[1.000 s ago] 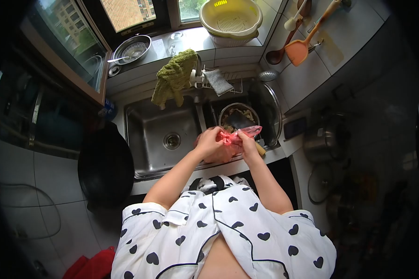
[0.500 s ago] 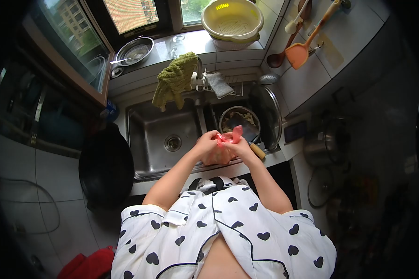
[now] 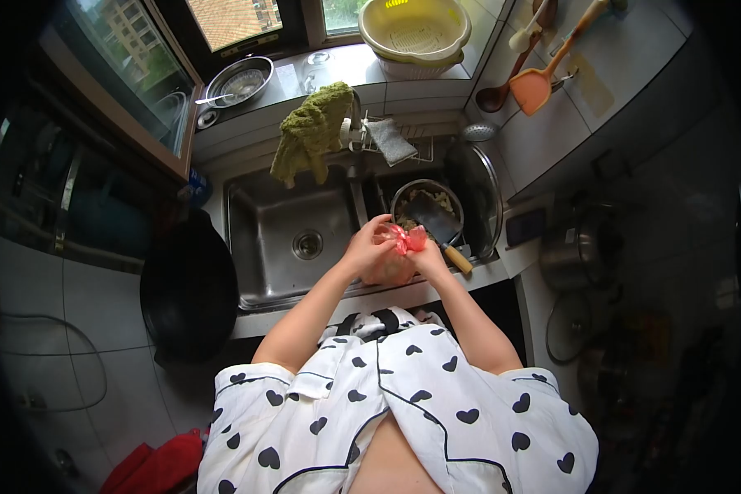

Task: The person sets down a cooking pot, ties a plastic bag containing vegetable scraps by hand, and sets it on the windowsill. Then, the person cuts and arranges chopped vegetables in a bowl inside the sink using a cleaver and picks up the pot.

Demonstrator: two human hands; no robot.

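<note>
A thin, translucent red plastic bag [image 3: 387,270] hangs over the sink's front edge, its bulging lower part pale with contents I cannot make out. My left hand [image 3: 369,247] pinches the gathered neck of the bag from the left. On the other side, my right hand [image 3: 426,258] grips the bag's top, with a tuft of red plastic sticking up beside the fingers. Just beyond the hands, a round metal pot [image 3: 402,198] holds food scraps and a dark-bladed cleaver, whose wooden handle [image 3: 458,260] points toward me.
The steel sink basin [image 3: 263,247] lies left, with a black wok [image 3: 188,288] beside it. A green cloth [image 3: 309,136] drapes over the faucet. A large lid [image 3: 490,198] leans at the right. Yellow baskets [image 3: 412,37] stand on the sill; an orange spatula [image 3: 532,89] hangs on the wall.
The left fingers have spread slightly and the bag's neck is more exposed between my hands. The upright red tuft looks shorter. More of the pot and cleaver shows as the view shifts slightly.
</note>
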